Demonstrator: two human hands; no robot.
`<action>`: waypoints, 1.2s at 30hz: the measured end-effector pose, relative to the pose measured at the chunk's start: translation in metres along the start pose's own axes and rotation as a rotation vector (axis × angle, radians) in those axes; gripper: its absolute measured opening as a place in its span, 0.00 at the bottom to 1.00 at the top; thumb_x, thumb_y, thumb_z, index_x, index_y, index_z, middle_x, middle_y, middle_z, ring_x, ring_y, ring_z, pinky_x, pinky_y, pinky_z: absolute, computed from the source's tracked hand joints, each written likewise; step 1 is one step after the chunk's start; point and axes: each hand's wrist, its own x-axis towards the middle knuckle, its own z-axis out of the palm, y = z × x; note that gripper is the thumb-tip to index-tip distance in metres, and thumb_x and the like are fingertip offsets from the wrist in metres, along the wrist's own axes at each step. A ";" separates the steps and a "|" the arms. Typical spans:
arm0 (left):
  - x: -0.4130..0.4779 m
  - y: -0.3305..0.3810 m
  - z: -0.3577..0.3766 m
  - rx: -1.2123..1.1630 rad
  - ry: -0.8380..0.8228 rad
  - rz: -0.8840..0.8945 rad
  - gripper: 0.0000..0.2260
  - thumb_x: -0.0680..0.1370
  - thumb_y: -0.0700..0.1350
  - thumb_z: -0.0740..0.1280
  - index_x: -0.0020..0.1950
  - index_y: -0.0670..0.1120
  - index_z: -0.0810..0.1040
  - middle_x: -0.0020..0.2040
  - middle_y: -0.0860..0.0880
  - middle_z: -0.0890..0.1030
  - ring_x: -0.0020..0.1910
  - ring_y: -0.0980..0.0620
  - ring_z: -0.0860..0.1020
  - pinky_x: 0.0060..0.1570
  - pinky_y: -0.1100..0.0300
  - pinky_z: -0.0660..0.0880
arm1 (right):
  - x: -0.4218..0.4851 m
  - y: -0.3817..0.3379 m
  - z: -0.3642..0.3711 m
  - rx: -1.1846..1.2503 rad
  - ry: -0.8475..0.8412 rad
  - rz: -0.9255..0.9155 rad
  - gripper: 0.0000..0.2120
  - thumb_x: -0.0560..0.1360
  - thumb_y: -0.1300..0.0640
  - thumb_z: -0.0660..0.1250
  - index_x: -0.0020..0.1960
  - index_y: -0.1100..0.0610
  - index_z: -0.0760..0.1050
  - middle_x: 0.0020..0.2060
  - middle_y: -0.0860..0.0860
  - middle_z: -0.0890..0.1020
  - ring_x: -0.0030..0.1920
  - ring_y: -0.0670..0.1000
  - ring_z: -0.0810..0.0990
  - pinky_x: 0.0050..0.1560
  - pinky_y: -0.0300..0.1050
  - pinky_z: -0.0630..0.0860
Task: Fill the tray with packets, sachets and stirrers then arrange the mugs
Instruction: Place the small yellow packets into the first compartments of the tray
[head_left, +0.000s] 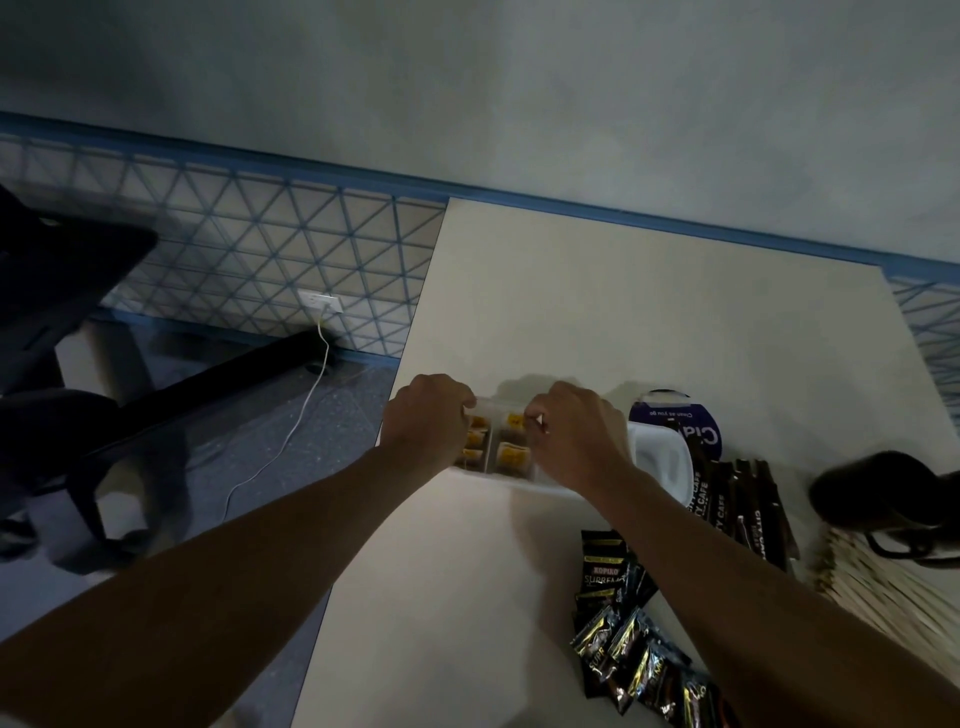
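I am curling my left hand (427, 422) over the left end of the tray (514, 477), a shallow box of cloudy white plastic split by thin walls into small square cells. My left fingers (465, 402) are bending together round its far left corner and gripping the rim. My right hand (579, 439) is hovering over the right end of the tray, its fingers bunching close and curling down. They are hiding their own tips, so I cannot tell whether they are pinching anything.

Between my hands, flat paper packets (511, 453) with yellow labels are lying inside the tray's cells. The tray itself is sitting on the left edge of the matte beige table (623, 312).

Just right of the tray, a smooth white plastic tub (662, 460) with rounded corners is resting beside a round purple canister (675, 418). Further right of the tray, long dark stick sachets (727, 501) are fanning out. Nearer to me than the tray, glossy black foil sachets (618, 639) with gold print are overlapping in a loose heap. Well right of the tray, pale wooden stirrers (883, 592) are lying in a blurred row, with a rounded black mug (872, 491), also blurred, sitting at their far end.
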 end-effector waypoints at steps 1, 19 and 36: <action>0.000 0.000 0.000 -0.011 0.003 -0.002 0.10 0.77 0.43 0.66 0.56 0.52 0.83 0.54 0.50 0.82 0.50 0.49 0.80 0.49 0.56 0.78 | 0.000 0.001 0.000 0.001 -0.001 -0.001 0.08 0.77 0.54 0.65 0.47 0.51 0.83 0.41 0.46 0.77 0.39 0.49 0.73 0.40 0.40 0.65; -0.017 -0.005 -0.027 -0.173 0.139 0.019 0.08 0.76 0.45 0.69 0.54 0.49 0.84 0.48 0.53 0.85 0.45 0.57 0.79 0.45 0.65 0.72 | -0.017 0.010 -0.020 0.056 -0.076 0.042 0.13 0.77 0.52 0.65 0.60 0.48 0.81 0.52 0.46 0.82 0.51 0.50 0.80 0.49 0.44 0.76; -0.052 -0.009 -0.009 -0.224 0.035 -0.048 0.10 0.78 0.45 0.67 0.58 0.51 0.82 0.54 0.51 0.84 0.50 0.52 0.81 0.52 0.58 0.78 | -0.020 -0.013 0.000 -0.013 -0.033 0.119 0.11 0.77 0.56 0.65 0.56 0.49 0.81 0.52 0.49 0.83 0.49 0.54 0.81 0.45 0.47 0.78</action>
